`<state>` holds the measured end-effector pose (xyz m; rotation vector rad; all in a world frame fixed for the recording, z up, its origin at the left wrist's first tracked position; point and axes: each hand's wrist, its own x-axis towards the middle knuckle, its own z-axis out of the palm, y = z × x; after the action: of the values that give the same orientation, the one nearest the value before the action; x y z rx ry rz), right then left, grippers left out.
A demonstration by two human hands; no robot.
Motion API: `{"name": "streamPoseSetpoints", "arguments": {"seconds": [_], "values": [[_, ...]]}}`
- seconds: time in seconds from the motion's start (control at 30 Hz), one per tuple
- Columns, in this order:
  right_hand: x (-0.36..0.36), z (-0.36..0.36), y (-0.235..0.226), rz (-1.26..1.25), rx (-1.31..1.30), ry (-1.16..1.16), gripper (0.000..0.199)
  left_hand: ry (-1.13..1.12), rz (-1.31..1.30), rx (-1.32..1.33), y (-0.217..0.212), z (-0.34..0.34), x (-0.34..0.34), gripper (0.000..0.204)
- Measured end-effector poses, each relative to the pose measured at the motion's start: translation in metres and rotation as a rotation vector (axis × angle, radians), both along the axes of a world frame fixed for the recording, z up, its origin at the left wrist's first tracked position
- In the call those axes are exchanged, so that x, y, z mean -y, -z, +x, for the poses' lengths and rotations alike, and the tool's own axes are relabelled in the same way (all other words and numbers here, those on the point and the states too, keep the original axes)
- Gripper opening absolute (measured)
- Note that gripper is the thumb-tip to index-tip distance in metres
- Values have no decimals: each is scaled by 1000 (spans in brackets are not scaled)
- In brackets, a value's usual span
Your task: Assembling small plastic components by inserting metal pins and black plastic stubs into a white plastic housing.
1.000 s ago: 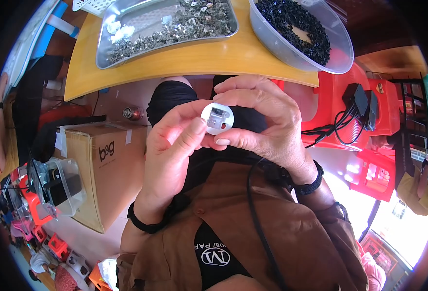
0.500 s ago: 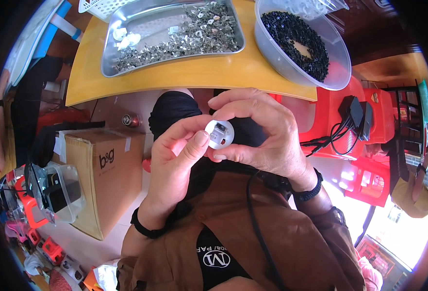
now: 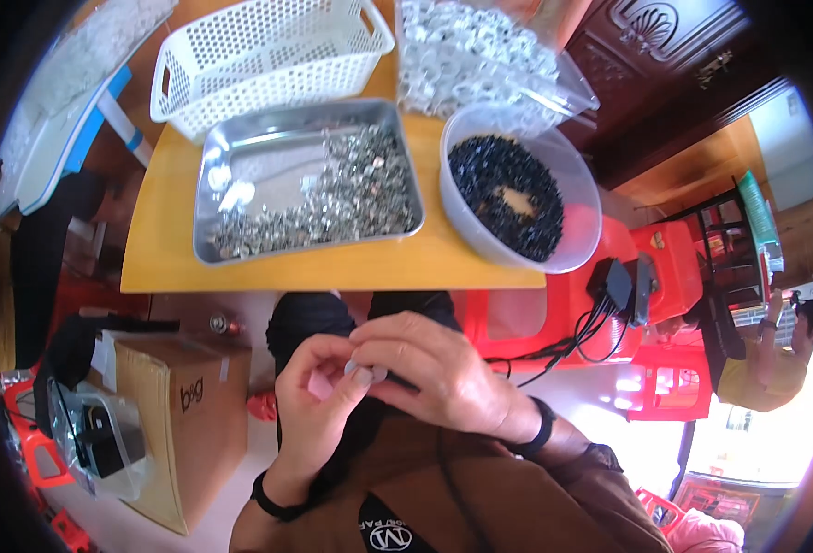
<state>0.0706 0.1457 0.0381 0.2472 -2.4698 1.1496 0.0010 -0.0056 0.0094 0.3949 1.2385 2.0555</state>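
Your left hand and right hand pinch a small silvery part between pressed fingertips over your lap, with, beyond the fingers, the yellow table carrying a steel tray of metal bits, a white basket and a bowl of black pieces, and a cardboard box left of them.
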Motion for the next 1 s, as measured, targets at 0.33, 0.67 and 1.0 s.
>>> {"name": "streamPoseSetpoints", "arguments": {"seconds": [0.33, 0.67, 1.0], "values": [[7, -1, -10, -9, -11, -4, 38, -5, 70, -103, 6, -4, 7, 15], [1, -8, -7, -129, 116, 24, 42, -52, 63, -21, 3, -6, 5, 19], [5, -2, 1, 6, 46, 107, 37, -83, 49, -72, 8, 3, 2, 32]]}}
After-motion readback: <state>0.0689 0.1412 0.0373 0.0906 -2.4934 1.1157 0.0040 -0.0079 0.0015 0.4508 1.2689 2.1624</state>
